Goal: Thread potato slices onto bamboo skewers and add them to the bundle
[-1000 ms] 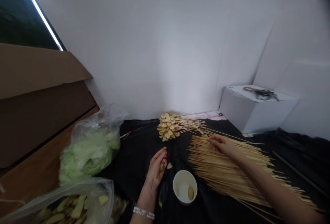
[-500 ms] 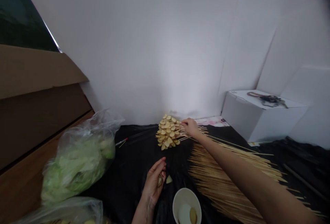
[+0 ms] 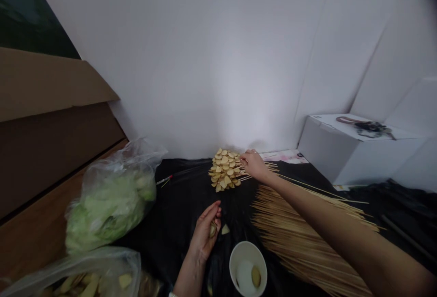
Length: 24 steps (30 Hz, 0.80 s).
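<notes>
Left hand (image 3: 204, 234) curled, apparently pinching a potato slice (image 3: 213, 229); right hand (image 3: 253, 166) pinching skewers (image 3: 263, 167) in the skewered potato pile (image 3: 224, 169). White cup (image 3: 236, 260) below left hand holds a pale lump (image 3: 244, 276) and a potato piece (image 3: 256, 276); black sheet (image 3: 184, 206) underneath.

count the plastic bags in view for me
2. One bag of green leaves sits at the left edge of the black sheet; the other, holding yellow pieces, lies in the bottom left corner. Others may be out of view.
</notes>
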Tool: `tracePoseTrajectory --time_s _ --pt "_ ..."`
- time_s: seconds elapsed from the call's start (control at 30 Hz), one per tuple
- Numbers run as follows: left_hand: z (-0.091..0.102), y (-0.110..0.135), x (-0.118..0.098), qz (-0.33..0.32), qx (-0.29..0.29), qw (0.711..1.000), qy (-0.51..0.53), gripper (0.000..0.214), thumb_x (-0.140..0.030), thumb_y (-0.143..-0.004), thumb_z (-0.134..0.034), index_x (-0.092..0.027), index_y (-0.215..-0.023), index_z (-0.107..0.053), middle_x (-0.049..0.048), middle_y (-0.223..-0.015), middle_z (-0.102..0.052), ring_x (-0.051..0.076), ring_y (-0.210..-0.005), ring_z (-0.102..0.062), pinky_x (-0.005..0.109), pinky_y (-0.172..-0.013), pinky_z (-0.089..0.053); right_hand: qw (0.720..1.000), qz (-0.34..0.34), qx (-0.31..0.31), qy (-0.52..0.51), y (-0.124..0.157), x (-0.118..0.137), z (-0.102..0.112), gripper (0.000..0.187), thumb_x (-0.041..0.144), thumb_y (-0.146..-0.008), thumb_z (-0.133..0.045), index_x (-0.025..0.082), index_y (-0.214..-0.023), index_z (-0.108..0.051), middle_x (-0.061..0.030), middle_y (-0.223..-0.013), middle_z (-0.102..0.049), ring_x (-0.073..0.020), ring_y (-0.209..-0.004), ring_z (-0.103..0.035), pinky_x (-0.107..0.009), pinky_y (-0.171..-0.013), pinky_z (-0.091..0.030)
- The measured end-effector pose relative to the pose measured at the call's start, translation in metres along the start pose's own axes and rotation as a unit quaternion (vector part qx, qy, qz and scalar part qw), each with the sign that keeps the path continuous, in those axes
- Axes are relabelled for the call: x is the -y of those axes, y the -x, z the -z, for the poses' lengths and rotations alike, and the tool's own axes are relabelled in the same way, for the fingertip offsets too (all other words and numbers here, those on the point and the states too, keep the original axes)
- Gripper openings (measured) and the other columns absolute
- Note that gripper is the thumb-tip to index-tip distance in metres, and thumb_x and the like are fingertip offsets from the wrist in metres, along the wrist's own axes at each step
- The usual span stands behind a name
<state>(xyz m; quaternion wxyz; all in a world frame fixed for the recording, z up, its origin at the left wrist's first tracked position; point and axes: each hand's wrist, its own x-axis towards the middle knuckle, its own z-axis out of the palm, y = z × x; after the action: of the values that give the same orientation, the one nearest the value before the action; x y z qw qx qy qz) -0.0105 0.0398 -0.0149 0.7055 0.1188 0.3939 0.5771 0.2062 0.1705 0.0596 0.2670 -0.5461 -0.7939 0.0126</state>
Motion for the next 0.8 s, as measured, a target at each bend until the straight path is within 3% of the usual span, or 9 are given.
tracePoseTrajectory --time_s 0.17,0.27,0.47,0.67,0.8 --pt "-0.002 0.007 -0.013 0.073 0.034 0.985 0.152 0.019 -0.008 -0.088 -0.050 -0.010 -0.093 -0.068 0.0046 -0.071 -0.060 0.004 -0.058 -0.058 0.006 -0.044 -0.043 0.977 0.140 0.141 -0.075 0.062 0.050 -0.004 0.014 0.016 -0.078 -0.059 0.022 -0.077 -0.071 0.0022 -0.077 -0.068 -0.0111 -0.074 -0.058 -0.020 -0.071 -0.039" --pt "0.001 0.010 -0.020 0.100 0.074 0.959 0.253 0.026 -0.018 -0.094 -0.042 -0.012 -0.095 -0.067 0.0055 -0.073 -0.059 0.004 -0.062 -0.058 0.006 -0.048 -0.045 0.954 0.198 0.202 -0.096 0.089 0.071 -0.016 0.005 0.022 -0.073 -0.069 0.022 -0.078 -0.071 0.0019 -0.075 -0.066 -0.0109 -0.072 -0.058 -0.019 -0.066 -0.038" --pt "0.004 0.011 -0.020 0.094 0.085 0.963 0.240 0.027 -0.020 -0.093 -0.043 -0.016 -0.107 -0.066 0.0070 -0.078 -0.063 0.007 -0.066 -0.060 0.011 -0.054 -0.049 0.947 0.211 0.240 -0.027 0.103 0.083 -0.037 0.027 0.031 -0.068 -0.076 0.020 -0.092 -0.068 -0.0041 -0.090 -0.063 -0.0181 -0.086 -0.056 -0.025 -0.071 -0.039" --pt "0.005 0.009 -0.020 0.096 0.098 0.965 0.224 0.031 -0.022 -0.093 -0.042 -0.015 -0.116 -0.061 0.0097 -0.086 -0.066 0.009 -0.071 -0.065 0.014 -0.057 -0.053 0.948 0.224 0.226 0.026 0.110 0.092 -0.040 0.010 0.023 -0.081 -0.061 0.017 -0.082 -0.068 -0.0069 -0.087 -0.065 -0.0177 -0.084 -0.057 -0.025 -0.070 -0.040" --pt "0.005 0.008 -0.017 0.075 0.091 0.966 0.229 0.031 -0.021 -0.092 -0.044 -0.013 -0.118 -0.059 0.0123 -0.095 -0.068 0.016 -0.087 -0.067 0.026 -0.072 -0.056 0.962 0.199 0.187 0.019 0.107 0.089 -0.028 0.020 0.021 -0.087 -0.050 0.016 -0.079 -0.068 -0.0083 -0.083 -0.066 -0.0172 -0.081 -0.058 -0.027 -0.073 -0.040"
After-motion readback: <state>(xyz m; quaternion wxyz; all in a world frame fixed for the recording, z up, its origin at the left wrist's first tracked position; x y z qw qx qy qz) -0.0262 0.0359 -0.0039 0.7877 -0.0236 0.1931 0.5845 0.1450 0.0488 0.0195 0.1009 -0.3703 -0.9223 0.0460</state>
